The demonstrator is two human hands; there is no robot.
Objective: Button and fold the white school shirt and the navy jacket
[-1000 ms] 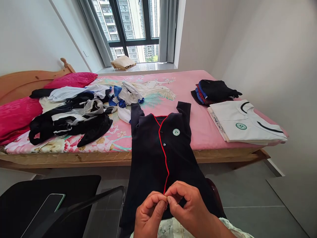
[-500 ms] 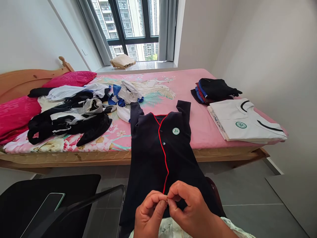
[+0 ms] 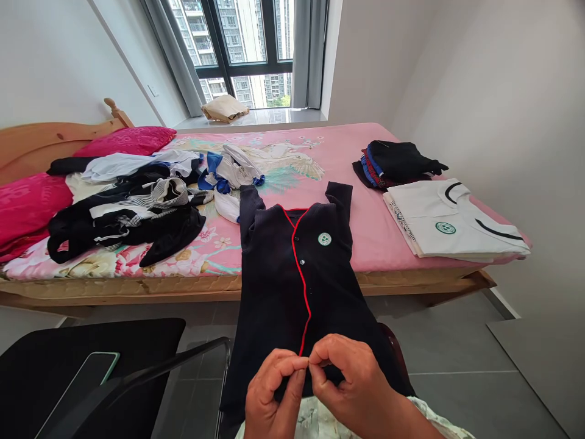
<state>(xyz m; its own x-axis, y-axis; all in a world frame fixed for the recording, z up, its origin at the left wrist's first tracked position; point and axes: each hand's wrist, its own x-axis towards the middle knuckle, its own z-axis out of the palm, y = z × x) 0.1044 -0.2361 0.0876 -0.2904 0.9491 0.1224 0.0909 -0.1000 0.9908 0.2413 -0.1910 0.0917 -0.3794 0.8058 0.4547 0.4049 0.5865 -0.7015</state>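
Observation:
A dark navy cardigan [image 3: 283, 274] with red piping and a round green badge hangs from the bed's edge down to my lap. My left hand [image 3: 272, 396] and my right hand [image 3: 350, 384] meet at its lower front edge. Both hands are closed in a pinch on the red-trimmed placket, thumbs and forefingers touching. What sits between the fingertips is too small to make out.
The pink bed [image 3: 320, 158] carries a heap of loose clothes [image 3: 132, 213] on the left. A folded white shirt [image 3: 452, 225] and a dark folded stack [image 3: 395, 164] lie on the right. A phone [image 3: 85, 390] rests on a black surface [image 3: 36, 372] at lower left.
The view has tilted down slightly. My hands stay pinched on the cardigan's lower front, fingers shifting a little.

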